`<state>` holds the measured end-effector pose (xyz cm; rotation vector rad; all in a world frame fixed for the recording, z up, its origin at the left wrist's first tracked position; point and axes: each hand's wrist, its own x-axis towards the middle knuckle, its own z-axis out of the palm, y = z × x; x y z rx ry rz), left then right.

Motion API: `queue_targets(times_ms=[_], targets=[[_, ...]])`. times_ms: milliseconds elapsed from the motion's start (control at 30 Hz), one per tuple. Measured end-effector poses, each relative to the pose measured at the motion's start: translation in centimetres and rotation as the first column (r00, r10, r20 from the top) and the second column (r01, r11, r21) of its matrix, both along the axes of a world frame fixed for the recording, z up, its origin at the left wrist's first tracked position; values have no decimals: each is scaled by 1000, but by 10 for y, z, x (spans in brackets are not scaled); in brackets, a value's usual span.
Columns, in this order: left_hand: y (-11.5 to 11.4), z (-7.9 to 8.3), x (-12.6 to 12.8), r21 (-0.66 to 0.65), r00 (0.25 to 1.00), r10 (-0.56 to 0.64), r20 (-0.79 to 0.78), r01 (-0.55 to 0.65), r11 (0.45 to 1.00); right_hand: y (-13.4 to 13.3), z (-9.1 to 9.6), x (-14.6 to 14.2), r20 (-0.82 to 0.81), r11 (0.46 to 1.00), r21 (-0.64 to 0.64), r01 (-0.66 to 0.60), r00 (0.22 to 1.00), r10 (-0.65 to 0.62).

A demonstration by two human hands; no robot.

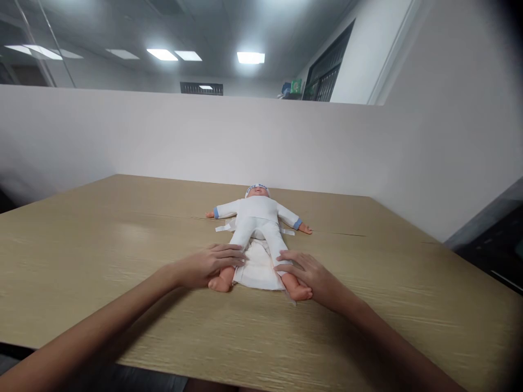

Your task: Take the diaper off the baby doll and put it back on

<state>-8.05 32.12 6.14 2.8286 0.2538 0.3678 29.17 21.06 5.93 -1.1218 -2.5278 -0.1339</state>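
Note:
A baby doll (259, 209) lies on its back in a white suit with blue cuffs, arms and legs spread. Under its hips and between its legs is an unfolded white diaper (257, 272); pale tabs stick out on both sides at the waist. My left hand (206, 265) is around the doll's lower leg at the left, fingers laid across the top to its inner side. At the other leg, my right hand (308, 272) holds it likewise from the outside, its fingers somewhat apart. Both thumbs are mostly hidden. The bare feet show beside my hands.
The doll lies on a wooden table (122, 272) with a seam running across it. Behind stands a white partition (183, 136), and a pale wall (441, 136) rises at the right. A dark object (498, 245) is beyond the table's right edge.

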Motion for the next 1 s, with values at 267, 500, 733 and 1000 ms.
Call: queue_targets(times_ms=[267, 500, 733, 1000], targets=[[-3, 14, -1, -136, 1000, 10, -8, -11, 991, 6, 3, 20, -78, 987, -158, -34, 997, 22], [-27, 18, 21, -60, 967, 250, -47, -252, 966, -9, 24, -2, -113, 952, -291, 93, 985, -131], [-31, 2, 37, 15, 935, 354, 32, -354, 935, -20, -1, -43, -24, 970, -8, 241, 970, -241], [20, 34, 57, -414, 781, 554, 289, -420, 808, 39, 37, -34, -303, 919, -180, 350, 869, -390]])
